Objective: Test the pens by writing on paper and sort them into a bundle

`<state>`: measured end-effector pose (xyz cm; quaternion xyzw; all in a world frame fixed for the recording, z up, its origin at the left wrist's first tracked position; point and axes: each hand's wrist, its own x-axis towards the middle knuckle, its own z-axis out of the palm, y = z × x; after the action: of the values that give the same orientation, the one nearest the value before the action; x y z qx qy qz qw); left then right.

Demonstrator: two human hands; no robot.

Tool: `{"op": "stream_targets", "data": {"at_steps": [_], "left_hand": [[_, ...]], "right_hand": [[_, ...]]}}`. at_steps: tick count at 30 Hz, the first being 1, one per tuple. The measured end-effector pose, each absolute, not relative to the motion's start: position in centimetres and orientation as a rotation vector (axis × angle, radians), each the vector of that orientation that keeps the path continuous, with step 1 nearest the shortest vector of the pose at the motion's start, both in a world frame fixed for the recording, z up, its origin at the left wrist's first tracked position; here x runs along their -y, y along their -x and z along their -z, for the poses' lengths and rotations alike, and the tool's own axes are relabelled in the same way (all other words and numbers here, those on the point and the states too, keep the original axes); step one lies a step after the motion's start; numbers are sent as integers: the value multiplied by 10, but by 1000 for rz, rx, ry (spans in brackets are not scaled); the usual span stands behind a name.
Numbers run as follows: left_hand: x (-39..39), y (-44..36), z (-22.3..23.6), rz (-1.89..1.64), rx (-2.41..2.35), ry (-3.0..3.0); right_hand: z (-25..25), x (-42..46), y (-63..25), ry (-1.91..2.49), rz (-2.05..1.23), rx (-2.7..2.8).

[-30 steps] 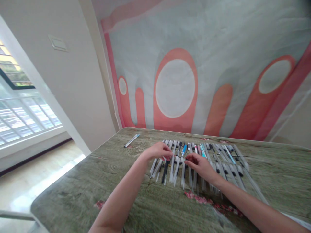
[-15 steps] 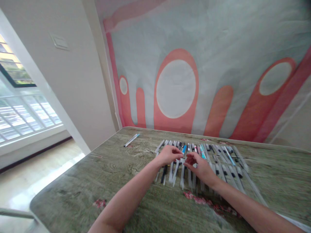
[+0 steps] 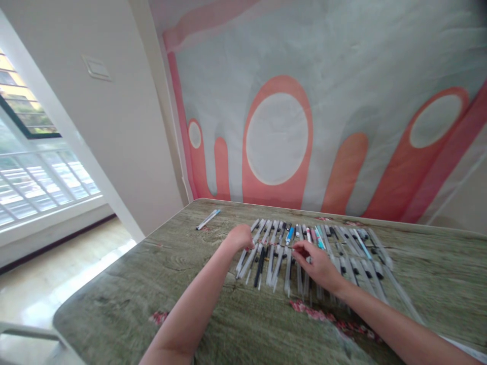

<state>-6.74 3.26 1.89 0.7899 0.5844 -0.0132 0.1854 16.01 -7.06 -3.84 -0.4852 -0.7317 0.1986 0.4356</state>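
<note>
Spanning the right-hand half of the tabletop, two rows of pens, mostly with clear or whitish barrels, lie side by side, one row nearer the person and one nearer the wall; the left hand is at the left end of the rows, knuckles up and fingers bent downward, its fingertips largely hidden, so whether it grips a pen cannot be told; the right hand is above the middle of the rows, thumb and forefinger brought near each other beside a thin dark item too small to identify, and a firm hold on it cannot be confirmed; the two hands are apart, with several pens between them. In the near row, a black pen lies slanted among the clear-barrelled pens; in the far row, a blue pen lies between the hands, just beyond the right fingertips; a teal pen lies beyond the right hand, and a pale blue pen farther right; a pair of slim pens rests well apart, towards the tabletop's far left corner; a pink floral print marks the surface on the near side of the rows.
</note>
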Motion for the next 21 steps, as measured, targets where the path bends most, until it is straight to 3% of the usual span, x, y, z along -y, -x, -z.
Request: {"op": "stream_targets", "data": {"at_steps": [8, 21], "left_hand": [[-51, 96, -16, -82, -1542, -2196], [-109, 187, 11, -350, -2469, -2129]], "right_hand": [[36, 72, -160, 1178, -480, 1834], [40, 70, -160, 1206, -473, 1845]]}}
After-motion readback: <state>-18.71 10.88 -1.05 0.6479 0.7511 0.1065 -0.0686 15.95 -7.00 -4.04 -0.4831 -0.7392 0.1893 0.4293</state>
